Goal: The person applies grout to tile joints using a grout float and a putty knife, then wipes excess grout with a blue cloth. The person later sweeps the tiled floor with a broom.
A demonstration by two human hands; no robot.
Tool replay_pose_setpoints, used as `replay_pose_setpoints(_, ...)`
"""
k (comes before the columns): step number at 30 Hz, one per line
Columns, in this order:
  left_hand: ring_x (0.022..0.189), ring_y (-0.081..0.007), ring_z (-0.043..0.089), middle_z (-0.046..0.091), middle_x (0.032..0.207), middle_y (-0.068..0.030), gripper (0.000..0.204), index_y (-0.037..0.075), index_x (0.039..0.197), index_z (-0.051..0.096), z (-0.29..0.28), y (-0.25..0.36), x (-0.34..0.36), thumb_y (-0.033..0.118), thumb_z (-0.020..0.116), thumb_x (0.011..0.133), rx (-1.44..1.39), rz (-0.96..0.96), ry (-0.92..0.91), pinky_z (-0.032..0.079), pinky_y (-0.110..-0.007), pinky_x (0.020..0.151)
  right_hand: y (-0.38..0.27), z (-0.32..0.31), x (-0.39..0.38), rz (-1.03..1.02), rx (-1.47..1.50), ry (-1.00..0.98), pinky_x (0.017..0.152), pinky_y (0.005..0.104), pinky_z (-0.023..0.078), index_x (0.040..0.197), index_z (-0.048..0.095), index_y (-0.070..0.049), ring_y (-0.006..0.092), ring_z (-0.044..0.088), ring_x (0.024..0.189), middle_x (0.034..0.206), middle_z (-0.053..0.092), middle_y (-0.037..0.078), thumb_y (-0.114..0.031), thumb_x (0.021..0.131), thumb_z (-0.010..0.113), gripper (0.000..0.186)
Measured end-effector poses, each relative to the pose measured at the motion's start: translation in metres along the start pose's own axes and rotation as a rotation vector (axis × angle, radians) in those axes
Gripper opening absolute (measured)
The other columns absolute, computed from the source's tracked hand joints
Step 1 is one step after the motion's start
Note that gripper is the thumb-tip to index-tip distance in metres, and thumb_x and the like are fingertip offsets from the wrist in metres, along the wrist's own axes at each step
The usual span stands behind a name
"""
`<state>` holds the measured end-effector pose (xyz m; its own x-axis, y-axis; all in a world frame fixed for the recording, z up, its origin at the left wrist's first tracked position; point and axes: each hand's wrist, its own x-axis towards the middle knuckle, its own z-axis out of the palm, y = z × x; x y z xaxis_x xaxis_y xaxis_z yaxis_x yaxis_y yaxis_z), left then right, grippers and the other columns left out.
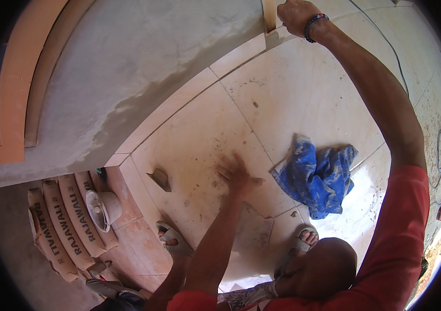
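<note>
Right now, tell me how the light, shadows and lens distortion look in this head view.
Head view: daylight is strong on the right, where the floor tiles wash out; the left hand casts a soft shadow on the tile; the blue cloth stays sharp; the wall and tile joints bow near the dark rim; the right hand sits stretched at the top edge.

Pale tiled floor [205, 140], grey plastered wall [127, 57]

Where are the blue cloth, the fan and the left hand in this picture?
blue cloth [316, 176], head view, on the middle of its crumpled folds.
fan [101, 209], head view, on its round body beside the stacked sacks.
left hand [237, 173], head view, on the back of the hand, spread flat on the floor tile.
</note>
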<state>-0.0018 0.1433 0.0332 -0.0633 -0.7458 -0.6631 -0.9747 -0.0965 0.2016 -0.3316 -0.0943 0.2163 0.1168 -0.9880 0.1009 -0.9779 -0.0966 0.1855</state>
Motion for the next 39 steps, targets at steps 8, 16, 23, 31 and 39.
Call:
replay_pose_setpoints(8,0.130,-0.0601,-0.025,-0.026,0.147,-0.0335,0.141,0.010,0.148,-0.016,-0.003,0.005,-0.001,0.047,0.085,0.058,-0.002,-0.014,-0.021,-0.008,-0.065,0.107,-0.001,0.006,0.003,0.013,0.006,-0.013,0.067,0.0407,0.054,0.080,0.068,-0.002,0.0332,0.068,0.076,0.078,0.068,0.019,-0.007,0.077,0.055,0.014)
replay_pose_setpoints(16,0.130,-0.0598,-0.026,-0.026,0.147,-0.0329,0.140,0.010,0.148,-0.016,-0.010,0.003,-0.004,0.046,0.084,0.058,-0.011,-0.027,-0.030,-0.009,-0.064,0.107,-0.003,-0.012,0.007,0.059,-0.033,-0.044,0.069,0.0400,0.055,0.081,0.069,-0.002,0.0315,0.068,0.078,0.080,0.069,0.018,-0.007,0.078,0.057,0.013)
replay_pose_setpoints(23,0.129,-0.0606,-0.026,-0.027,0.147,-0.0331,0.139,0.009,0.148,-0.016,-0.002,0.004,-0.003,0.047,0.084,0.058,-0.007,0.003,-0.018,-0.009,-0.066,0.106,0.018,-0.006,0.010,-0.004,-0.026,0.012,0.066,0.0417,0.055,0.076,0.068,-0.002,0.0332,0.068,0.076,0.078,0.069,0.019,-0.009,0.076,0.053,0.017)
replay_pose_setpoints(31,0.128,-0.0642,-0.021,-0.024,0.147,-0.0347,0.139,0.009,0.148,-0.015,0.000,0.004,-0.002,0.050,0.083,0.059,0.020,0.015,0.002,-0.004,-0.069,0.105,0.019,-0.005,0.011,0.064,0.021,0.032,0.069,0.0419,0.055,0.076,0.068,-0.003,0.0337,0.068,0.077,0.078,0.068,0.019,-0.011,0.076,0.054,0.017)
replay_pose_setpoints(39,0.129,-0.0616,-0.025,-0.026,0.147,-0.0339,0.140,0.009,0.148,-0.017,-0.003,0.008,-0.001,0.045,0.085,0.059,-0.004,0.003,-0.040,-0.008,-0.067,0.106,0.021,0.000,0.011,0.031,-0.031,0.016,0.069,0.0413,0.055,0.080,0.069,-0.004,0.0320,0.068,0.079,0.079,0.068,0.018,-0.011,0.077,0.054,0.017)
